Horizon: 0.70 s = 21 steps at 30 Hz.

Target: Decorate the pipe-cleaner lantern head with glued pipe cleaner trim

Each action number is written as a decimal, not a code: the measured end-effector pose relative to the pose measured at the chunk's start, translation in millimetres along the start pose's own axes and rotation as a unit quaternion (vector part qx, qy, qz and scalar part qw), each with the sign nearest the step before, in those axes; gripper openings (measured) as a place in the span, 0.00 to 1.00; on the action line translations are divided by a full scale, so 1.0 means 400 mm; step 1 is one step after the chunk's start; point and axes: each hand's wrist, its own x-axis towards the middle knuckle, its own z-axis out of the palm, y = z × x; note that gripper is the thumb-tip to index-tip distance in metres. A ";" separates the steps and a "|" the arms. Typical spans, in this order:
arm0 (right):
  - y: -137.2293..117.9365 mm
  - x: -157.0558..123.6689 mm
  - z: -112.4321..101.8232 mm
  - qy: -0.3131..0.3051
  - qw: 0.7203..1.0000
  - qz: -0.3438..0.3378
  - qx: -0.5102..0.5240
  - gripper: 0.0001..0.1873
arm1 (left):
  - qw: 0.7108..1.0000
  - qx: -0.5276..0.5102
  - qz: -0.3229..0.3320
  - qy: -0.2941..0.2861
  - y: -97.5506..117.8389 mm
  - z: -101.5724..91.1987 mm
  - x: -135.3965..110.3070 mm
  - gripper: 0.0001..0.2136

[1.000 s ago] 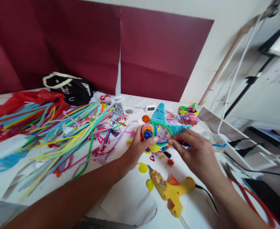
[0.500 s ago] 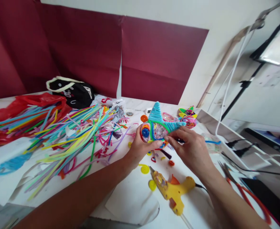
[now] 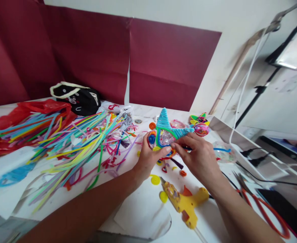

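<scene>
Between my hands is a pipe-cleaner mask (image 3: 166, 137) with turquoise pointed ears, a clear patch ringed in green and blue, and coils of several colours. My left hand (image 3: 150, 156) grips its left and lower edge, thumb across the front. With thumb and fingers pinched, my right hand (image 3: 197, 152) presses at the mask's lower right side; the fingertips partly hide what they hold there. Below the hands lies a yellow glue gun (image 3: 186, 202), nozzle towards the upper left. Yellow coils (image 3: 155, 180) and a small orange coil (image 3: 183, 173) rest near it.
Loose pipe cleaners (image 3: 87, 138) spread over the left side beside a red plastic bag (image 3: 47, 105). A black bag (image 3: 80, 99) stands behind. Orange-handled scissors (image 3: 263, 206) and a black cable lie at right. Another colourful mask (image 3: 201, 129) sits at the back.
The mask and both hands have shifted slightly left, and the mask has tilted a little. My right fingertips have moved slightly left along its lower edge.
</scene>
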 end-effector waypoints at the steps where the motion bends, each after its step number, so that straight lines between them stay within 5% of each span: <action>1: -0.002 0.000 0.000 0.000 1.000 -0.002 0.005 0.08 | 1.000 0.001 -0.002 0.001 0.001 0.000 0.000 0.38; 21: -0.013 -0.018 -0.012 0.009 1.000 -0.015 0.014 0.08 | 1.000 0.013 0.017 0.008 -0.008 -0.004 -0.004 0.38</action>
